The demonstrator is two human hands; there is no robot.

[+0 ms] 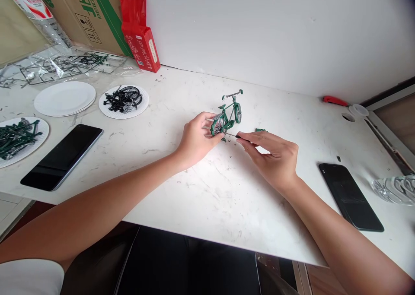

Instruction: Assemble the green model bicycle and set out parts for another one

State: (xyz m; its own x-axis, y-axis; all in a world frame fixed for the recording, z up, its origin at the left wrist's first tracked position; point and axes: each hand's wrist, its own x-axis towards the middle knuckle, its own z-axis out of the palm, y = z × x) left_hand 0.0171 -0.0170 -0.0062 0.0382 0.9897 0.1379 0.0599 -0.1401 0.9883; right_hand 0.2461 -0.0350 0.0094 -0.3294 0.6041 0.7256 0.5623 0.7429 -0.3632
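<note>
A green model bicycle (229, 111) stands tilted over the table, its silver handlebar pointing away from me. My left hand (198, 137) is closed on its rear wheel, thumb on the near side and fingers behind. In my right hand (270, 154), thumb and fingers pinch the dark end of a small screwdriver (231, 134). Its thin metal shaft reaches to the lower rear part of the bicycle, near my left thumb; the exact contact point is too small to make out. Just beyond my right fingers lies a small green piece (260, 130), partly hidden by the hand.
To the left are a plate of green parts (45, 128), a plate of black parts (145, 103), stacked white plates (65, 97) and a phone (63, 157). A red box (142, 49) and carton (97, 23) stand behind. Another phone (350, 195) and a bottle (394, 189) lie right.
</note>
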